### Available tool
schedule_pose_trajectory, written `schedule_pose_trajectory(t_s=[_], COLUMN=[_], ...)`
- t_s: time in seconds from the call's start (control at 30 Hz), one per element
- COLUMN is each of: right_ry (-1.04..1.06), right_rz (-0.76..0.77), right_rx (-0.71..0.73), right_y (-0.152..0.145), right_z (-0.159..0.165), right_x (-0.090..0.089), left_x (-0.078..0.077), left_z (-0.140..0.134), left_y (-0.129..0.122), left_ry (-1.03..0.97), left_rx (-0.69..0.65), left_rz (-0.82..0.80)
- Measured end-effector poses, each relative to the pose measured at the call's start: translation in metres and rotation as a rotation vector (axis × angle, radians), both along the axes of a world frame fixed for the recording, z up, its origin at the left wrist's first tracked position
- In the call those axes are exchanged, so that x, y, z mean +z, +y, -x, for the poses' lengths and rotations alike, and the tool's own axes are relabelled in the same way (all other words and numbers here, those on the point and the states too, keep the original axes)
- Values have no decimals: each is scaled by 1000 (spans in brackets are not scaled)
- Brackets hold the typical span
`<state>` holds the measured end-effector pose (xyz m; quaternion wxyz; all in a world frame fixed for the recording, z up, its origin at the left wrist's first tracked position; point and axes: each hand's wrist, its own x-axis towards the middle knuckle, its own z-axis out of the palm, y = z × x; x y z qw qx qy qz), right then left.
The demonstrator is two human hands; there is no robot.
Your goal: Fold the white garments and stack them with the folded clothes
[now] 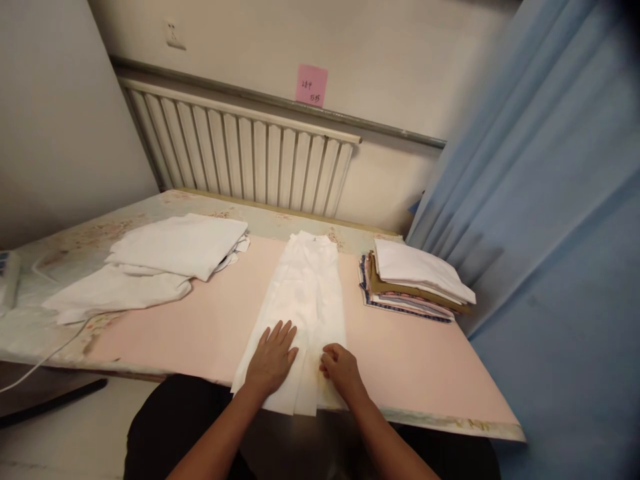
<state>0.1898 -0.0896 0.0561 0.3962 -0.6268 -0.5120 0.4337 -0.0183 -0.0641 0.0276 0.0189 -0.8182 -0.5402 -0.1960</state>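
Garment (313, 287), one: left hand (271, 355) flat atop, right hand (343, 369) curled; cloth piles (420, 267), two.

From here I see a flowery table (267, 223) with a pink sheet (210, 320) spread over much of it. A white garment (313, 293) lies lengthwise mid-table, down to the near edge. White clothes (175, 243) lie heaped on the left; a folded stack (420, 270) sits on the right.
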Motion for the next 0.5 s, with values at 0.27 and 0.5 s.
schedule_pose_trajectory(t_s=[0.27,0.5], right_ry=[351,366], right_rz=[248,296], right_rx=[-114,-102], right_y=[-1,-3], right_z=[5,8], right_x=[8,18], left_x=[-5,-7], left_z=[0,1], left_y=[1,3], left_ry=[43,34], left_rx=[24,22], left_rz=[-36,-71])
